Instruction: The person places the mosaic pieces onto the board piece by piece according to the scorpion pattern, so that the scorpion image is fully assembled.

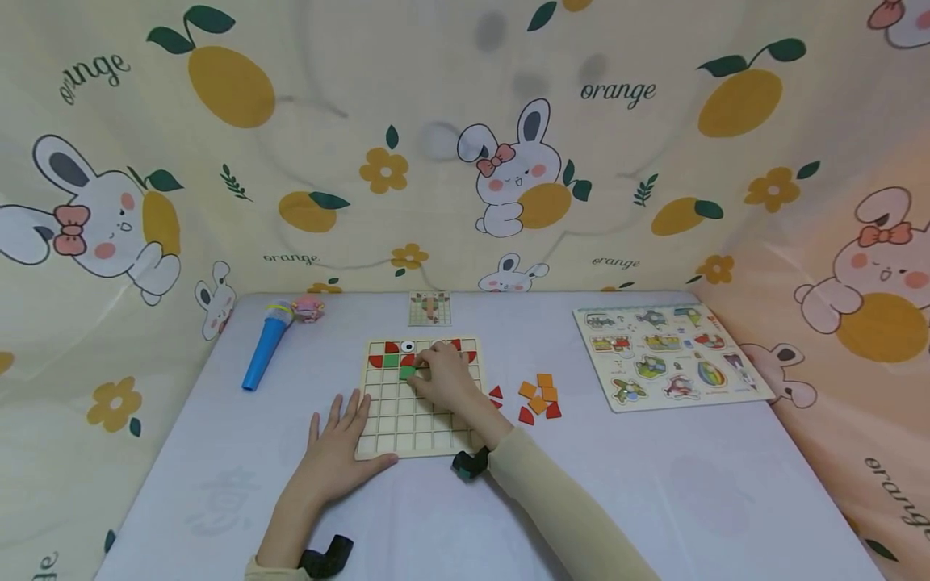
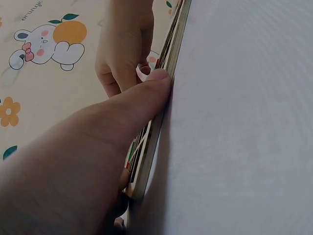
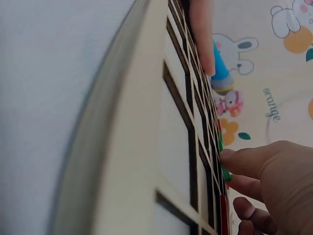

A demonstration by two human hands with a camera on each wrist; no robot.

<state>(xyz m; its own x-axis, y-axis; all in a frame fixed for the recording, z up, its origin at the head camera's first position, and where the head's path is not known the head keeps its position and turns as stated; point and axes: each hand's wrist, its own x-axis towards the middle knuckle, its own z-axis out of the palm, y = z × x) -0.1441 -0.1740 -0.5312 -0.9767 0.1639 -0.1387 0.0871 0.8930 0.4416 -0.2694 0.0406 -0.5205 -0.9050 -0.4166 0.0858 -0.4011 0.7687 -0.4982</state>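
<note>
A wooden grid board [image 1: 395, 420] lies on the table, with red rounded pieces [image 1: 375, 361], a green square tile [image 1: 391, 361] and a white eye piece [image 1: 408, 347] in its far rows. My right hand [image 1: 445, 378] is over the board's upper middle, thumb and finger pinching another green square tile [image 3: 226, 172] at the grid surface. Part of the far rows is hidden behind this hand. My left hand [image 1: 337, 448] rests with spread fingers at the board's near left corner; its thumb [image 2: 159, 78] lies along the near edge.
Orange square tiles [image 1: 538, 404] and red pieces [image 1: 526, 415] lie right of the board. A small pattern card [image 1: 429, 309] is behind it. At the far left are a blue toy microphone [image 1: 265, 351] and a pink toy [image 1: 308, 308]; a picture puzzle board [image 1: 672, 355] lies at right.
</note>
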